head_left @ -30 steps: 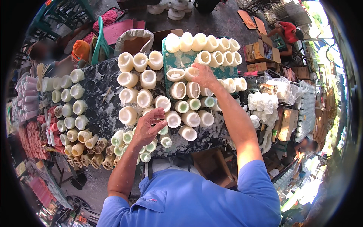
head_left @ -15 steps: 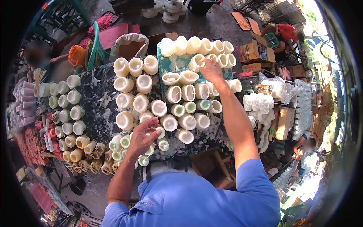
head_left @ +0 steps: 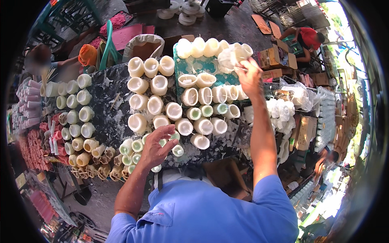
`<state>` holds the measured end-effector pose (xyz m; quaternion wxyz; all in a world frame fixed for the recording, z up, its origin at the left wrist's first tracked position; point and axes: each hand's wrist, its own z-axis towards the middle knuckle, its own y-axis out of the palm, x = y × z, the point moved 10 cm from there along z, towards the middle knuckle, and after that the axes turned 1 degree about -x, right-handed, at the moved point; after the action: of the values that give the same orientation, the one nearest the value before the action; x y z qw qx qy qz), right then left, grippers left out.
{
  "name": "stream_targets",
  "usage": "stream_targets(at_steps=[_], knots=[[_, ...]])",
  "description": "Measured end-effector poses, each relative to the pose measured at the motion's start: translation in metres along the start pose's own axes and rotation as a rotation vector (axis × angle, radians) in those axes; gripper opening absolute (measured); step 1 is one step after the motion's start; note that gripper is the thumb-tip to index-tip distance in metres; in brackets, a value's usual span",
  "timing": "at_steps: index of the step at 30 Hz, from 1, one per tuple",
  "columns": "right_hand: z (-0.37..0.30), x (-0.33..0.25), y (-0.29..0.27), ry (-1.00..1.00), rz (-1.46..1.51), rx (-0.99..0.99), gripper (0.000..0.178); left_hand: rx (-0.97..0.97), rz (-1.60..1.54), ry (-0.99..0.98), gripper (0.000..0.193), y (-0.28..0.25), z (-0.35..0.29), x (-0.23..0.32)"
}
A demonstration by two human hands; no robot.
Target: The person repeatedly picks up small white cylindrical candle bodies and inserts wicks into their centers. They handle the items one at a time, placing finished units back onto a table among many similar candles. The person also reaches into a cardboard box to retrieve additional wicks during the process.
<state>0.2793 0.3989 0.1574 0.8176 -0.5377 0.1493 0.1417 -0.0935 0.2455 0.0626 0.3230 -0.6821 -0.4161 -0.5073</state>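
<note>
Pale cylindrical candles with wicks stand in rows over the dark table. My right hand (head_left: pixel 250 79) is at the back right of a teal tray (head_left: pixel 188 65), its fingers bent and closed at the edge of a motion-smeared pale candle (head_left: pixel 230 58). The blur hides the exact grip and whether more than one candle is there. My left hand (head_left: pixel 160 145) is open, fingers apart and empty, above small greenish candles (head_left: pixel 126 146) near the table's front edge. Beside it stand larger cream candles (head_left: pixel 137 122). More hollow-topped candles (head_left: pixel 190 97) line the tray's front.
Brownish flower-shaped candles (head_left: pixel 104 172) sit at the front left, past pale candles (head_left: pixel 86 114). Wrapped white pieces (head_left: pixel 279 109) lie at the right. An open sack (head_left: pixel 144 46) and a green chair (head_left: pixel 109 48) stand behind the table. Other people sit at the far left and right.
My right hand has moved right, and the candle by its fingers has shifted right with it, off its former spot on the tray. My left hand stays open over the small candles.
</note>
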Motion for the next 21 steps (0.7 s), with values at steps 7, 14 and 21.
stream_targets(at_steps=[7,14,21], knots=[[-0.136,-0.061,-0.139,0.158,0.448,-0.24,0.021,-0.154,0.095,0.241,0.071,0.085,-0.038,0.066],[-0.353,-0.09,-0.063,0.335,0.825,-0.742,0.02,-0.386,0.12,0.097,0.081,0.192,-0.077,-0.036],[-0.463,-0.026,0.004,0.8,1.333,-0.416,0.04,-0.244,0.179,0.013,0.062,0.221,-0.092,-0.131]])
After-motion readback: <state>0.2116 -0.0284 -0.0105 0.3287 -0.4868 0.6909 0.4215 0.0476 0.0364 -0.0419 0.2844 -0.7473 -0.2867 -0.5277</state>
